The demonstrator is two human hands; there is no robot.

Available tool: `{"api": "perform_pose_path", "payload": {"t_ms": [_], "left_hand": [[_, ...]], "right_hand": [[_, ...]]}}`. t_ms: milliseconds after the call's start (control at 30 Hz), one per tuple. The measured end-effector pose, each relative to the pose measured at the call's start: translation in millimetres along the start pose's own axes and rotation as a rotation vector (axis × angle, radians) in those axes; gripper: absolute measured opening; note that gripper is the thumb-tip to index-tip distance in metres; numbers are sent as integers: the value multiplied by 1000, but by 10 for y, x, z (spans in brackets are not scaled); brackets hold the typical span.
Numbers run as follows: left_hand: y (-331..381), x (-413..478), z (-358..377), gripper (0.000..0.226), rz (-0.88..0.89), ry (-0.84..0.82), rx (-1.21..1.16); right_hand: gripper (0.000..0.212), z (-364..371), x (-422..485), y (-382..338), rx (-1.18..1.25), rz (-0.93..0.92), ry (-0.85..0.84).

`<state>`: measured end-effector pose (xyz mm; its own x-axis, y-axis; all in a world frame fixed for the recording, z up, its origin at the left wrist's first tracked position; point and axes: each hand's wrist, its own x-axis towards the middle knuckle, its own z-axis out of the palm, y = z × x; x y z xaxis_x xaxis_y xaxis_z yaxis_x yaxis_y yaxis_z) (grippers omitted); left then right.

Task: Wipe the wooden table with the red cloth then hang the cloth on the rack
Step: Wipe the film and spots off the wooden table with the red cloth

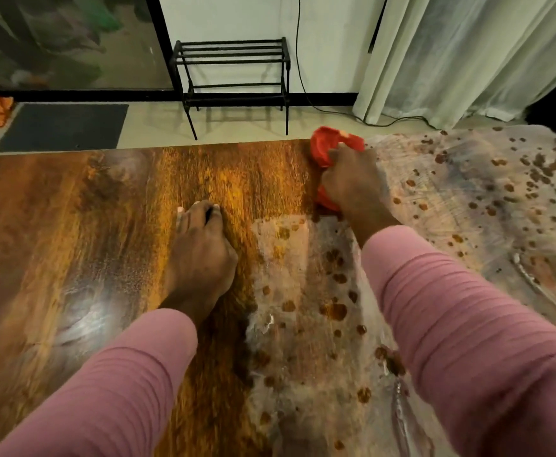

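While my right hand [352,183] grips the bunched red cloth [332,143] near the far edge of the wooden table [72,225], my left hand [200,245] rests on bare wood, fingers loosely bent, gripping nothing. A whitish film dotted with brown spots [467,199] covers the table's right side. Beyond the edge, a black metal rack [232,77] stands against the wall, with a dark mat [62,127] to its left and a black cable [299,61] and pale curtain [451,54] to its right.
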<state>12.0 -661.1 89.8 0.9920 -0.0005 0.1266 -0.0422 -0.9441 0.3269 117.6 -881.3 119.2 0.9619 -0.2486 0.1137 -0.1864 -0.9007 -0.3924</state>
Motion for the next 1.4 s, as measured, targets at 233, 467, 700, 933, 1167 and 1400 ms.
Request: {"api": "perform_pose_path", "payload": {"t_ms": [233,467,700,933,1167,1400], "left_hand": [[34,9,-36,50,1,-20,16],[33,-2,-93,53,22,-63,31],[22,-2,-91,50,23,-49,60],[38,-3,-97,50,8,-43,33],[4,18,-87,50,23,-51,38],[12,15,-95,51,36,-39,12]], "right_hand": [[30,133,-336,-506,103,3,-40],[50,314,-972,-787,47,-431,-163],[43,-193,-615,223,-41,213,-31],[47,55,-1122,-423,69,98,-58],[48,150,-1715,-547,62,-281,-113],[52,-290,-1418,349,-70,247,18]]}}
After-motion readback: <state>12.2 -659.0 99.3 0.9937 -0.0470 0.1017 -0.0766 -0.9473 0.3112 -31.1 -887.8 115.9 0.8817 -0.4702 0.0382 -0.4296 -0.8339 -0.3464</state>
